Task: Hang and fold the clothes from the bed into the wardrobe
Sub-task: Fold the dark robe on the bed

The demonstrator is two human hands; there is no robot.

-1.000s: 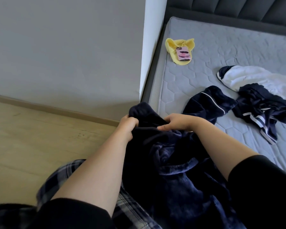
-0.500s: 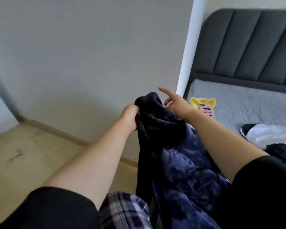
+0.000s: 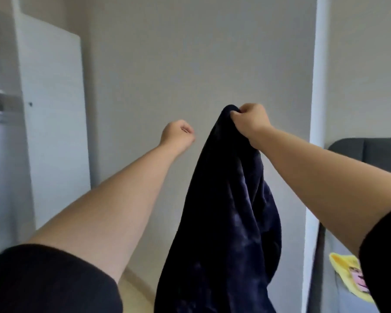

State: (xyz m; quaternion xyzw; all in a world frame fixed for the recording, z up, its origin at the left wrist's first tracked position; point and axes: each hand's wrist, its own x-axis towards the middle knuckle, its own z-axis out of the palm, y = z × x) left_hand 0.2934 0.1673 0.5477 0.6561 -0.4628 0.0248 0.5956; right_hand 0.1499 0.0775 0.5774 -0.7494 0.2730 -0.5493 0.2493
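The right hand [image 3: 252, 122] is raised in front of the grey wall [image 3: 190, 64], its fingers curled tight round the top edge of a dark blue fleece garment [image 3: 226, 211]. The garment hangs straight down from that grip, and its lower part is cut off by the bottom of the frame. The left hand [image 3: 177, 136] is beside it but apart from the cloth, fingers curled into a loose fist with nothing in it. At far left a white wardrobe door [image 3: 52, 123] stands blurred. At lower right a yellow cloth [image 3: 343, 267] lies on the bed [image 3: 330, 279], partly hidden by the right sleeve [image 3: 386, 256].
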